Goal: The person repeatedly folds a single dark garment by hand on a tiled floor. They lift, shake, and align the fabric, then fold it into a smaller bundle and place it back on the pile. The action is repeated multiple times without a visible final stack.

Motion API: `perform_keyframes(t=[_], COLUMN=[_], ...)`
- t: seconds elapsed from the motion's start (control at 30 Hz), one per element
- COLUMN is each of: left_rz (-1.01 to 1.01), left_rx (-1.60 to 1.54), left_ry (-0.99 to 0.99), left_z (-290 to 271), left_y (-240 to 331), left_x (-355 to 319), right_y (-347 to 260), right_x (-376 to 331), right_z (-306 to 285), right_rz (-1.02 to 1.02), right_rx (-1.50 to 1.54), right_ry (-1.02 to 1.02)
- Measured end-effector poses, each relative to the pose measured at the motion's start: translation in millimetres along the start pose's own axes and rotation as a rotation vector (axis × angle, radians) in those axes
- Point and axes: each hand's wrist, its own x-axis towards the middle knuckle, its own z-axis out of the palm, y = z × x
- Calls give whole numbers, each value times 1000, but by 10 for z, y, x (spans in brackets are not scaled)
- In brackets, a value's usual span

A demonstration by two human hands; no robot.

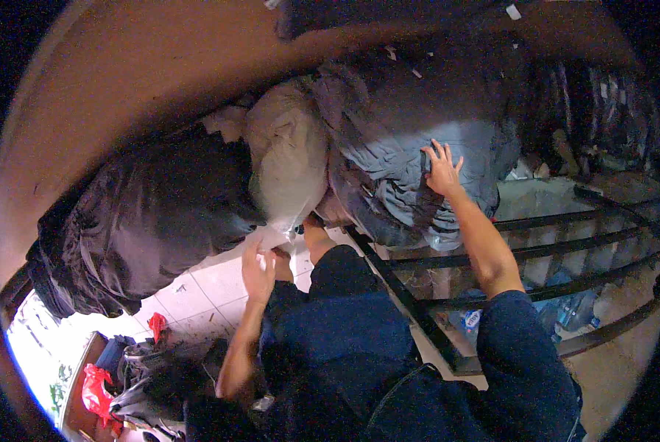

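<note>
My right hand (pixel 443 168) is pressing flat, fingers spread, against a bulging grey bag (pixel 411 158) that is resting on the black railing (pixel 492 254). My left hand (pixel 258 271) is touching the lower edge of a pale sack (pixel 286 155) that is leaning just beside it.

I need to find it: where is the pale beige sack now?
In the head view, the pale beige sack sits upper centre, between the dark bag and grey bundle.

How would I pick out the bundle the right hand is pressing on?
Find the black metal railing on the right; piled above it is a grey-blue cloth bundle, with the right hand spread flat on it. Its neighbours differ: a pale beige sack beside it, then a shiny dark bag.
</note>
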Motion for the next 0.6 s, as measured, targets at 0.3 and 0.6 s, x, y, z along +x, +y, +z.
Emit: perform_keyframes(t=[0.3,0.6], left_rz=[732,797], left_rx=[317,598], left_ry=[-233,-420], left_z=[1572,1661], left_y=[2023,1871], left_x=[1664,1828], right_y=[49,-172], right_x=[-1183,-1458], right_z=[-179,-100], right_rz=[-441,-127], right_rx=[-44,383], right_ry=[-408,-107])
